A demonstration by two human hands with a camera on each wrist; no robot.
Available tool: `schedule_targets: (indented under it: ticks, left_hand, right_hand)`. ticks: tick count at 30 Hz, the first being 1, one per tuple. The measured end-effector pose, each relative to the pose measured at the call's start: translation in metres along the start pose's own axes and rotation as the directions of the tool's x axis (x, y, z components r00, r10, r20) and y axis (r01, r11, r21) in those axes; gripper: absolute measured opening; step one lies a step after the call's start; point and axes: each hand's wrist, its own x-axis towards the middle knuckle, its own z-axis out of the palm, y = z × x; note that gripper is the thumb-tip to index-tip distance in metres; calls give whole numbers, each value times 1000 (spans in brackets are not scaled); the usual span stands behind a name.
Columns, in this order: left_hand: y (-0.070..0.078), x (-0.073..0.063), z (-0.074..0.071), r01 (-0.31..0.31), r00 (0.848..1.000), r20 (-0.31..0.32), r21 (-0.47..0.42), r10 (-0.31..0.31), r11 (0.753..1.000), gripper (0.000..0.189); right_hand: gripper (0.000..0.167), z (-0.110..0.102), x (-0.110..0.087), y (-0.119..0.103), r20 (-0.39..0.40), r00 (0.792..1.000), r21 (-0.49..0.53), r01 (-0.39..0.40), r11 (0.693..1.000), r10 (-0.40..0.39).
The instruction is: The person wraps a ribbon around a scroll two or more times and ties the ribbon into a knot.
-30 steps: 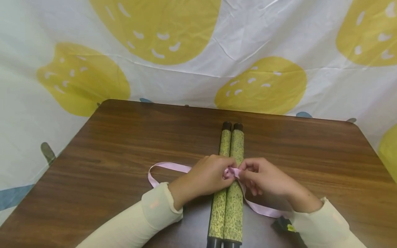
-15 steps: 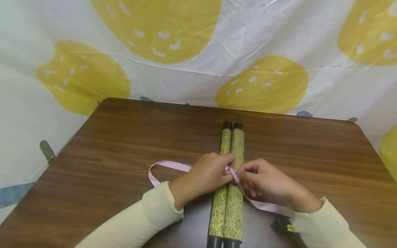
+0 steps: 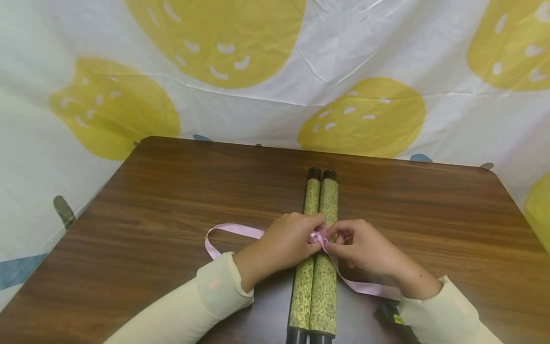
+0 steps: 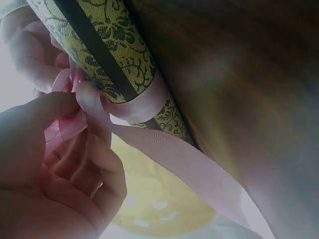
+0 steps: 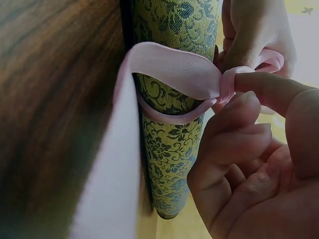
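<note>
Two parallel rolls of a scroll (image 3: 323,301), covered in yellow-green patterned brocade with black end knobs, lie side by side on the table. Around their middle goes a pink ribbon (image 3: 373,289), also visible in the left wrist view as a band (image 4: 144,105) across the brocade. My left hand (image 3: 281,243) pinches a ribbon loop above the rolls between thumb and fingers. From the right, my right hand (image 3: 371,251) pinches the ribbon at the same spot; the right wrist view shows its fingertips at the ribbon's crossing (image 5: 229,84). Fingers partly hide the knot area.
The brown wooden table (image 3: 206,186) reaches back to a white cloth (image 3: 240,114) printed with yellow shapes. One ribbon tail (image 3: 234,229) curves out on the left. A small dark item with a yellow mark (image 3: 388,313) lies near the right sleeve.
My right hand has shifted slightly left, its fingertips closer to the left hand at the crossing. The small ribbon piece between the hands has changed shape. The scroll stays put.
</note>
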Motion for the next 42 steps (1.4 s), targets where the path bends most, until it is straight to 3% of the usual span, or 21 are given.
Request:
schedule_targets:
  ticks: [7,13,19,26,31,34,39,42]
  left_hand:
    - [0,0,-6,9,1000,30,-110,-6,994,11]
    - [2,-1,-15,13,999,-31,-171,-19,985,13]
    - [-2,0,-20,43,997,-54,-275,-60,960,6]
    - [-6,0,-26,68,993,-65,-356,-97,932,15]
    - [-9,2,-30,75,994,-36,-443,-102,893,18]
    - [-12,3,-33,89,995,11,-506,-96,858,20]
    - [-19,3,-36,120,992,98,-540,-80,833,23]
    - [-21,3,-36,131,990,121,-585,-73,800,23]
  right_hand:
    - [5,-2,-1,2,-44,999,-10,31,999,-31]
    - [5,-1,-1,1,-61,998,9,26,1000,-25]
    - [5,-2,0,1,-87,996,2,20,1000,-20]
    - [4,-7,-3,-1,-135,991,23,-20,1000,23]
    - [6,-10,-3,-3,-157,987,76,-15,997,27]
    - [7,-12,-3,-3,-163,987,118,11,993,8]
    - [8,-17,-5,-3,-177,984,146,50,988,-24]
    - [9,-19,-6,-4,-186,982,161,64,985,-33]
